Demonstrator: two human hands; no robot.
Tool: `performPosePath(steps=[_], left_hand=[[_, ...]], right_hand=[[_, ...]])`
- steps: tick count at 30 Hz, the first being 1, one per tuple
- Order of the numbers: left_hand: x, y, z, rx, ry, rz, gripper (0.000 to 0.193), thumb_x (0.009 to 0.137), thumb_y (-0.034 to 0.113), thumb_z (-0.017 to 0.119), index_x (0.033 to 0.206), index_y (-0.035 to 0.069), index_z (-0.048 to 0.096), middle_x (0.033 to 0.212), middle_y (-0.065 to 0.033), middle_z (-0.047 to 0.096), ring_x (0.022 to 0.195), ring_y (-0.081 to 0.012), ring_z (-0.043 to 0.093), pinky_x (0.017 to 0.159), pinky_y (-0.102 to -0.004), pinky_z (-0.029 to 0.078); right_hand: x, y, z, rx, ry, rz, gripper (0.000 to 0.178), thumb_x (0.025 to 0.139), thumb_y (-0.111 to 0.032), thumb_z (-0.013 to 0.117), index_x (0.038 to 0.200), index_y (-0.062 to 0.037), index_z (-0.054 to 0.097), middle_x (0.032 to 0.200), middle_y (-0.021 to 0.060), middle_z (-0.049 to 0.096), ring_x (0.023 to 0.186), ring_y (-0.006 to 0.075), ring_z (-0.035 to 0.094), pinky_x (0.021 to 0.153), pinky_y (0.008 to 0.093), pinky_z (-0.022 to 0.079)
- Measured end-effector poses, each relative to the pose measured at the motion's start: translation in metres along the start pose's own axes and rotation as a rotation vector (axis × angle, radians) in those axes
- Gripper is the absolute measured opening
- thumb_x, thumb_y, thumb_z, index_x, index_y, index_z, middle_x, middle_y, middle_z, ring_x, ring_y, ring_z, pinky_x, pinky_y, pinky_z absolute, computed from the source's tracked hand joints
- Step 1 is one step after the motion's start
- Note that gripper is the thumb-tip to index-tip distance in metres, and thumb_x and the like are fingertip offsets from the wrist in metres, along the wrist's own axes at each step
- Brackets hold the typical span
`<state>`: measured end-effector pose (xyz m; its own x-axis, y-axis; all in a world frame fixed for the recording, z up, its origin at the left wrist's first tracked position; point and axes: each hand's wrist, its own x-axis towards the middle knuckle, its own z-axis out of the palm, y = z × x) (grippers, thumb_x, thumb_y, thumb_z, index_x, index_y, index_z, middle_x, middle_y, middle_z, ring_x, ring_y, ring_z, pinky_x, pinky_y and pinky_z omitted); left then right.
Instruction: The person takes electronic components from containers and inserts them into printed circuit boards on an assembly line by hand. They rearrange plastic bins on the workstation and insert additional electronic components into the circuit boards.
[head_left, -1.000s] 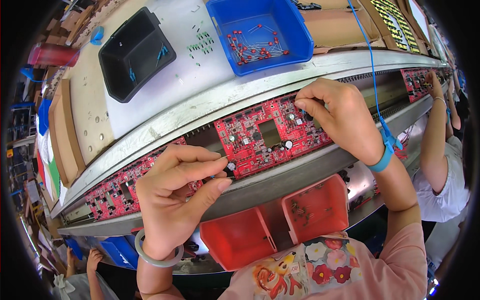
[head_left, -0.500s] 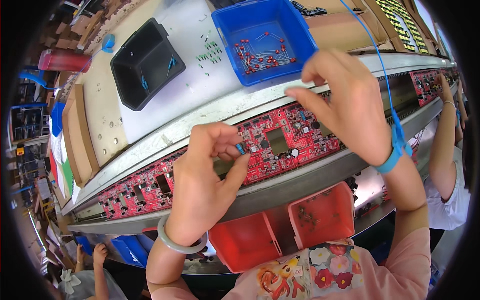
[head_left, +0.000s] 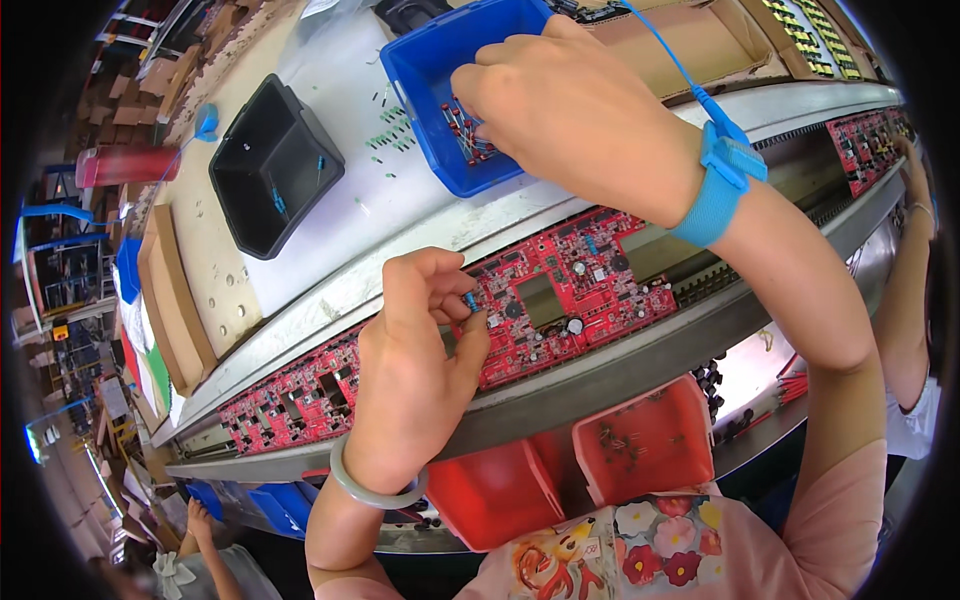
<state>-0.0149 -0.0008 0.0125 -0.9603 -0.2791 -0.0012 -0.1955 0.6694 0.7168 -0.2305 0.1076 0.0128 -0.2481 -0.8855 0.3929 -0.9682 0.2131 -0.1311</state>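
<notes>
A red circuit board (head_left: pixel 580 290) lies on the conveyor rail in front of me. My left hand (head_left: pixel 420 360) pinches a small blue component (head_left: pixel 470 300) between thumb and forefinger, right over the board's left edge. My right hand (head_left: pixel 570 100), with a blue wrist strap (head_left: pixel 720 180) and its coiled cord, reaches into the blue bin (head_left: pixel 420 90) of small red components; its fingertips are down among the parts and hidden from me.
A black bin (head_left: pixel 270 170) with a few blue parts stands left of the blue bin. Two red bins (head_left: pixel 640 440) hang below the rail. More red boards (head_left: pixel 290 400) lie along the conveyor. Another person's arm (head_left: pixel 905 290) is at the right.
My right hand has left the circuit board and moved up into the blue bin. My left hand has moved right along the board, still pinching the small part.
</notes>
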Motion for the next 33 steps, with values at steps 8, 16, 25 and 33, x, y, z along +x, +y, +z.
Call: performPosePath(steps=[8, 16, 25, 33], left_hand=[[0.0, 0.0, 0.001, -0.003, -0.009, 0.004, 0.05, 0.082, -0.011, 0.073, 0.124, -0.002, 0.047, 0.099, -0.0176, 0.069, 0.079, -0.0218, 0.07, 0.071, -0.0316, 0.058], [0.0, 0.003, 0.003, -0.003, -0.001, -0.021, 0.051, 0.082, -0.011, 0.074, 0.125, -0.002, 0.048, 0.099, -0.0176, 0.069, 0.079, -0.0227, 0.07, 0.072, -0.0324, 0.058], [0.0, 0.005, 0.003, 0.034, -0.015, -0.039, 0.05, 0.081, -0.011, 0.073, 0.124, 0.0, 0.05, 0.098, -0.0173, 0.07, 0.081, -0.0258, 0.069, 0.073, -0.0351, 0.057], [-0.001, 0.007, 0.004, 0.073, -0.006, -0.01, 0.047, 0.081, -0.011, 0.073, 0.122, -0.001, 0.052, 0.099, -0.018, 0.07, 0.08, -0.0265, 0.068, 0.072, -0.0361, 0.057]], right_hand=[[-0.003, 0.001, 0.0, 0.06, 0.021, -0.031, 0.007, 0.088, -0.01, 0.057, 0.085, -0.0047, 0.061, 0.08, 0.0109, 0.067, 0.081, 0.0281, 0.068, 0.079, 0.0404, 0.043], [-0.001, 0.0, 0.0, 0.056, -0.017, -0.011, 0.008, 0.089, -0.01, 0.056, 0.086, -0.0048, 0.061, 0.081, 0.0117, 0.067, 0.082, 0.0289, 0.068, 0.08, 0.0412, 0.043], [0.001, 0.005, 0.024, 0.072, -0.05, -0.012, 0.008, 0.083, -0.008, 0.069, 0.088, -0.0011, 0.068, 0.089, 0.0173, 0.069, 0.09, 0.0364, 0.069, 0.081, 0.0469, 0.053], [0.008, 0.013, 0.034, 0.111, -0.012, -0.082, 0.009, 0.084, -0.005, 0.062, 0.085, 0.0027, 0.067, 0.088, 0.0227, 0.069, 0.087, 0.0411, 0.07, 0.074, 0.0484, 0.057]])
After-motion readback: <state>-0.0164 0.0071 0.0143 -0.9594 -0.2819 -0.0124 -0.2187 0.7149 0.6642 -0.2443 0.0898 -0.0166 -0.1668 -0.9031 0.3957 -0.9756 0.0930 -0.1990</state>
